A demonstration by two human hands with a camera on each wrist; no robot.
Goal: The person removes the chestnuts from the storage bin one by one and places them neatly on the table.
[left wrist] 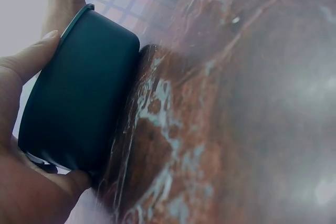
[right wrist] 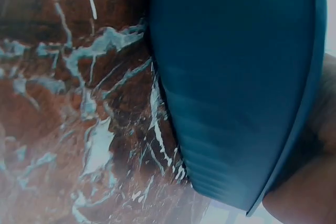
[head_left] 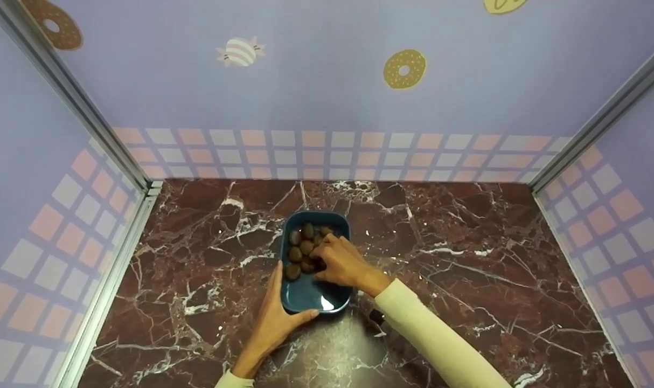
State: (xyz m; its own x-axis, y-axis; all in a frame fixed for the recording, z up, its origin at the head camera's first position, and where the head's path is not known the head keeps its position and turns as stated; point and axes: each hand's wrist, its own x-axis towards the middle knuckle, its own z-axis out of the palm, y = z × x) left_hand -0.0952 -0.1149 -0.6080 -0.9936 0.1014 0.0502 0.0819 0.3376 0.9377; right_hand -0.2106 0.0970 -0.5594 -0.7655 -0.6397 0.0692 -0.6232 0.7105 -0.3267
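Observation:
A deep blue, rounded rectangular container [head_left: 316, 299] stands on the marbled tabletop. Several round brown nut-like things [head_left: 307, 248] lie in its far and middle part; its near end shows bare floor. My left hand [head_left: 277, 318] holds the near left corner, one digit along the left side and the thumb at the near edge. In the left wrist view, digits of this hand [left wrist: 26, 187] touch the dark outer wall. My right hand [head_left: 346, 263] reaches over the right rim, its bent fingers down among the brown things. What lies between those fingertips is hidden.
Dark red marbled tabletop [head_left: 467, 302] surrounds the container. Lilac panels with pink and white squares [head_left: 327, 97] close off the back and both sides, with metal rails [head_left: 106, 269] at the corners. Small pale specks and a small black object [head_left: 377, 317] lie near the right forearm.

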